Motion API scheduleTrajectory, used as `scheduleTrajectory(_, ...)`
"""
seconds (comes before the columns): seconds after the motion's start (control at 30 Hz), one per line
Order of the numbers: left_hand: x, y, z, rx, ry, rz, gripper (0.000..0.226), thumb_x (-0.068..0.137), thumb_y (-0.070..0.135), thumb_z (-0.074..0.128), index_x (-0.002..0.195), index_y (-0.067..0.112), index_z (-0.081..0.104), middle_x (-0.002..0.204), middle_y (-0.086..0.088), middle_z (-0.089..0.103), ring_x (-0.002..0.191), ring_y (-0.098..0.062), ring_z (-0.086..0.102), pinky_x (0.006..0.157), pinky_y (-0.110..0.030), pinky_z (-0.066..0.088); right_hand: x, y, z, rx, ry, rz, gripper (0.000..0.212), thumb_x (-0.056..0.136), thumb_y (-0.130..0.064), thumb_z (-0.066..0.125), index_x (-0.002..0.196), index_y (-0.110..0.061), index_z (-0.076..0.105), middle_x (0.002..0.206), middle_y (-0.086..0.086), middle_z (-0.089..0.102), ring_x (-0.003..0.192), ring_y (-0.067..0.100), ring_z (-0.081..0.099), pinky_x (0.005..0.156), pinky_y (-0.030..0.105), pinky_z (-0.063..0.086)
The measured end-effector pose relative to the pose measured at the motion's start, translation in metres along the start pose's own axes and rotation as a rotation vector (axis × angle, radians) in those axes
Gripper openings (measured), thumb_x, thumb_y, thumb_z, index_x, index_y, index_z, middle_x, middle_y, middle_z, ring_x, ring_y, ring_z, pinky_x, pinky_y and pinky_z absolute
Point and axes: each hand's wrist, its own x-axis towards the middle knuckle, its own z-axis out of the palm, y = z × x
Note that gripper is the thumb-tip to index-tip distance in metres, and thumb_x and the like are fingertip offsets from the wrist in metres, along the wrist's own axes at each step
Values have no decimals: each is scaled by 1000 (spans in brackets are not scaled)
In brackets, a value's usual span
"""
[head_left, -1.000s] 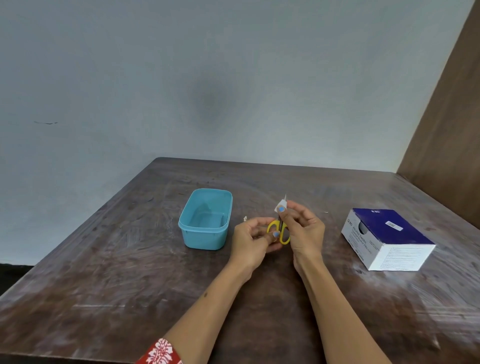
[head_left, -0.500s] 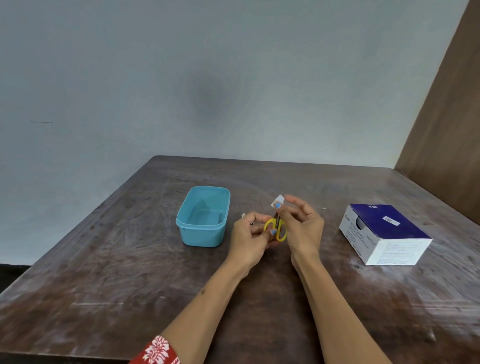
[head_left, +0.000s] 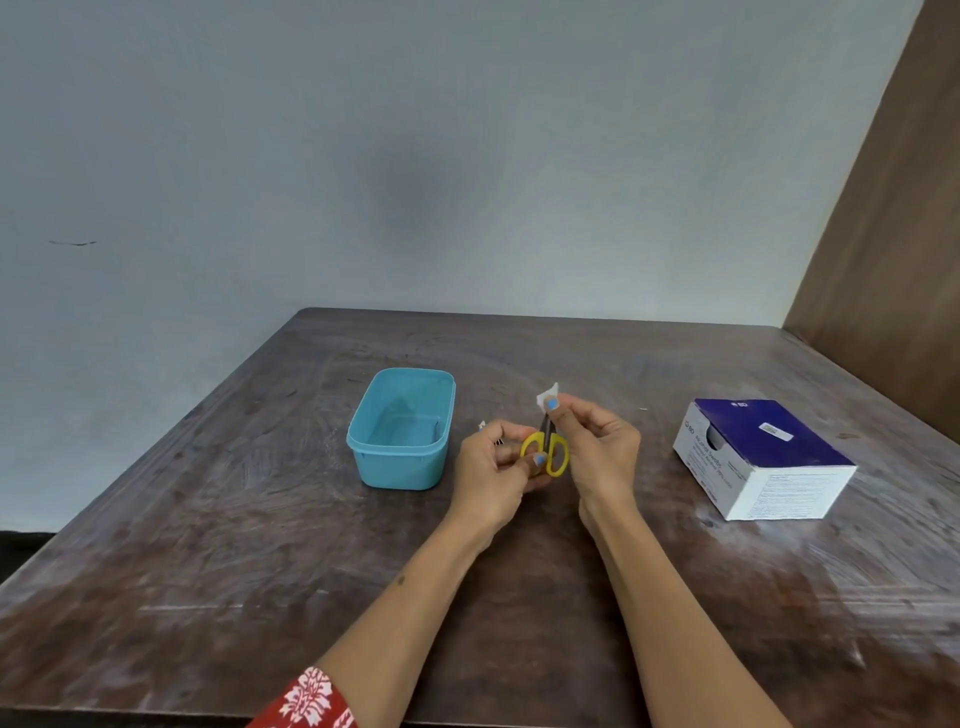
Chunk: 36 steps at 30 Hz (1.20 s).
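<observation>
Head view, one scissors (head_left: 546, 439), one packet (head_left: 546, 396)

A teal plastic tub (head_left: 400, 467) sits open on the scuffed wooden table (head_left: 208, 545) — well to its right lies a blue-and-white carton (head_left: 769, 457), near the brown panel (head_left: 893, 260); a pale wall (head_left: 363, 156) stands behind.

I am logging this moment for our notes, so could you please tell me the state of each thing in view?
Yellow scissors: gripped by the handles in the left hand, blades pointing up.
White packet: pinched by the right hand at the blade tips.
Teal container: upright, lidless, nothing visible inside.
Blue and white box: lying flat, top closed.
</observation>
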Motion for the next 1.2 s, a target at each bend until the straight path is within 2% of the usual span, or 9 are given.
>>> scheduleTrajectory(0.1, 2, 2, -3, -5, 25, 22, 18, 85, -7, 59, 88, 11, 59, 86, -8, 72, 85, -20, 70, 73, -34, 60, -2, 1, 1, -72, -72, 2, 4, 79, -11, 72, 81, -13, 72, 71, 1, 70, 62, 5, 64, 56, 18, 51)
scheduleTrajectory(0.27, 0, 4, -2, 5, -35, -11, 15, 85, -5, 59, 89, 9, 59, 83, -5, 71, 83, -17, 70, 72, -32, 60, 2, 3, 0, -64, -1, -24, 13, 82, -10, 70, 92, -3, 71, 73, 2, 68, 58, 0, 62, 53, 16, 50)
scheduleTrajectory(0.47, 3, 2, -5, -8, 40, 2, 16, 85, -6, 59, 89, 9, 59, 87, -8, 71, 83, -17, 70, 73, -34, 60, 1, 8, 1, -165, -70, -36, 13, 83, -9, 69, 93, -1, 72, 75, 4, 71, 63, 3, 66, 57, 16, 51)
scheduleTrajectory(0.63, 0, 4, -3, -19, -40, -30, 15, 84, -6, 59, 87, 9, 60, 78, -3, 71, 74, -12, 70, 70, -31, 60, 2, 6, 0, -145, 1, -84, 11, 84, -13, 68, 89, -4, 72, 68, 1, 68, 54, -1, 61, 52, 14, 48)
scheduleTrajectory(0.7, 0, 5, -2, -41, 0, -3, 16, 85, -8, 58, 87, 8, 59, 78, -4, 70, 72, -11, 70, 66, -27, 59, 1, 8, 1, -177, -20, -96, 10, 84, -12, 68, 89, -5, 73, 71, 1, 70, 57, 1, 63, 54, 15, 49)
scheduleTrajectory(0.8, 2, 6, -5, -61, 41, 7, 15, 84, -9, 58, 89, 6, 60, 80, -5, 70, 75, -12, 70, 68, -29, 60, 0, 11, 3, -232, -50, -110, 9, 84, -13, 69, 88, -7, 73, 73, 1, 72, 62, 4, 65, 59, 17, 51)
scheduleTrajectory(0.9, 1, 6, -6, -48, -40, -64, 13, 84, -7, 59, 92, 4, 60, 81, -7, 70, 74, -15, 70, 69, -31, 60, 2, 10, 1, -202, 11, -122, 13, 84, -15, 68, 91, -5, 74, 73, -1, 70, 61, 1, 63, 59, 17, 50)
scheduleTrajectory(1.0, 0, 6, -3, -19, -103, -105, 14, 84, -7, 60, 95, 0, 60, 80, -7, 70, 70, -12, 70, 67, -29, 60, 6, 10, -1, -163, 66, -134, 9, 86, -16, 66, 88, -14, 74, 80, -2, 71, 70, 2, 63, 66, 21, 50)
scheduleTrajectory(1.2, 2, 5, -7, -25, 4, -7, 16, 84, -7, 59, 87, 9, 59, 79, -4, 71, 74, -13, 70, 69, -30, 60, 3, 14, 2, -217, -49, -90, 17, 86, -14, 66, 97, -3, 73, 77, -1, 71, 63, -1, 65, 57, 13, 48)
